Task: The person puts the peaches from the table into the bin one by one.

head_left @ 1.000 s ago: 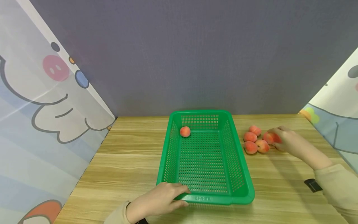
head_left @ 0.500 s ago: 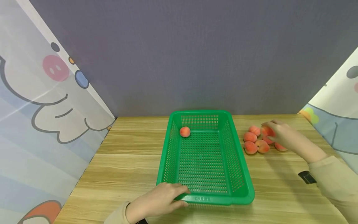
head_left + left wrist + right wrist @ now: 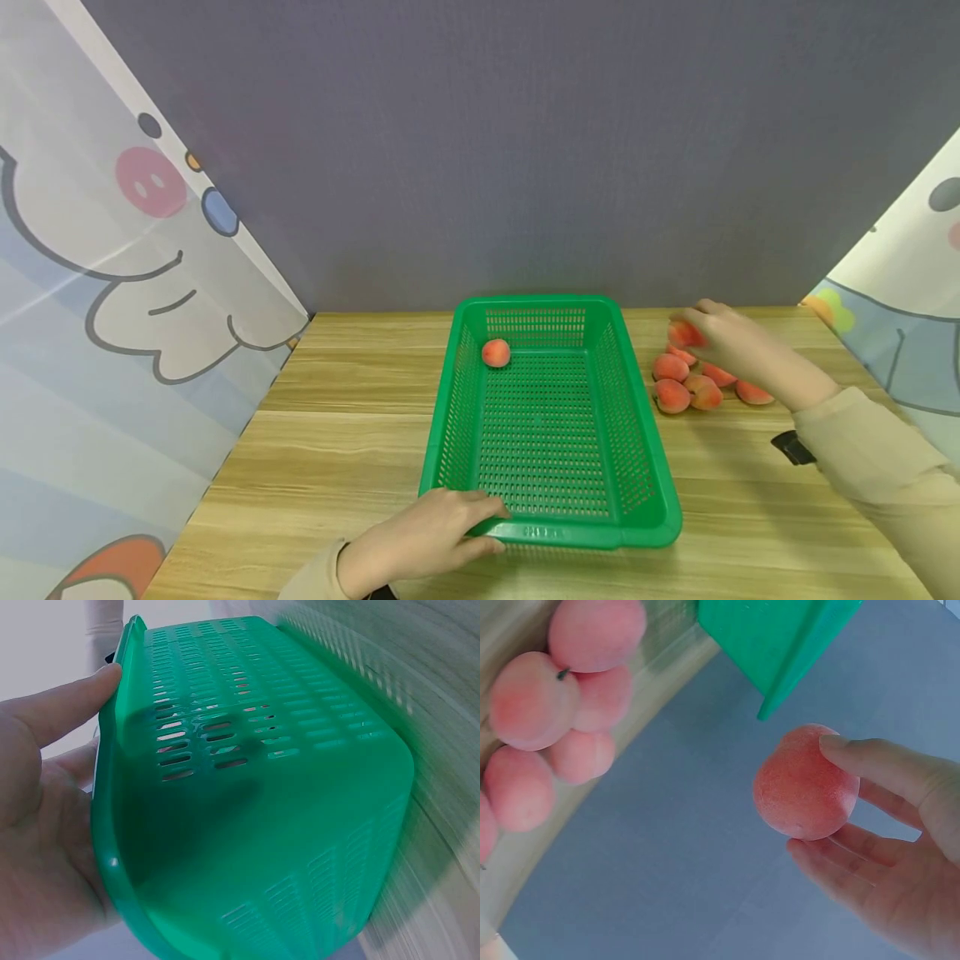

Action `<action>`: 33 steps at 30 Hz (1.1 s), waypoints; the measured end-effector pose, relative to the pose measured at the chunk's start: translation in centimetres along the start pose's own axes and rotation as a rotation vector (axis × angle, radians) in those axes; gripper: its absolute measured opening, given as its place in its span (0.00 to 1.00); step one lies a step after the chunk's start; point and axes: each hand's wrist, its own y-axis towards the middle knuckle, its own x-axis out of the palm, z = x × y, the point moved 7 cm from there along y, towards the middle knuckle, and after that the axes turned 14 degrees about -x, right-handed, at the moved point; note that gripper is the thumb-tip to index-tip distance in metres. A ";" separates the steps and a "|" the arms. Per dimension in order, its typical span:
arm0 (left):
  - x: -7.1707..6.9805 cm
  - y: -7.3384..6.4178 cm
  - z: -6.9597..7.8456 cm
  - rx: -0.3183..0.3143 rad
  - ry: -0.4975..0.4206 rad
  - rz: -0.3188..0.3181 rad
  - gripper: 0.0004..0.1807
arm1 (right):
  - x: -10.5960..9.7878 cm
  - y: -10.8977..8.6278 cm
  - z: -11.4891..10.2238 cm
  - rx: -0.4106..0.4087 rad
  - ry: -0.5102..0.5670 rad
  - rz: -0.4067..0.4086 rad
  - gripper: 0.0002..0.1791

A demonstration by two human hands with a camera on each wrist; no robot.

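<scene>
A green plastic basket (image 3: 648, 500) with slotted walls stands on the table, and one peach (image 3: 496, 353) lies in its far left corner. My left hand (image 3: 431, 533) grips the basket's near rim, thumb on the outer side in the left wrist view. Between thumb and fingers, my right hand (image 3: 900, 832) holds a peach (image 3: 806, 784), raised above the table. In the head view that right hand (image 3: 731, 337) is over the back of a group of peaches (image 3: 672, 396) lying to the right of the basket. It partly hides some of them.
The wood-grain table (image 3: 337, 450) extends on both sides of the basket. A grey panel (image 3: 525, 150) rises along its back edge. Cartoon-printed sheets (image 3: 150, 317) flank it left and right.
My right hand has lifted a peach off the group and carried it left and back, toward the basket. The left hand stays on the rim, and the basket has not moved.
</scene>
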 end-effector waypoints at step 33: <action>-0.1 -0.1 0.1 -0.009 -0.002 -0.007 0.13 | 0.6 8.7 -2.7 -0.030 0.081 -0.091 0.21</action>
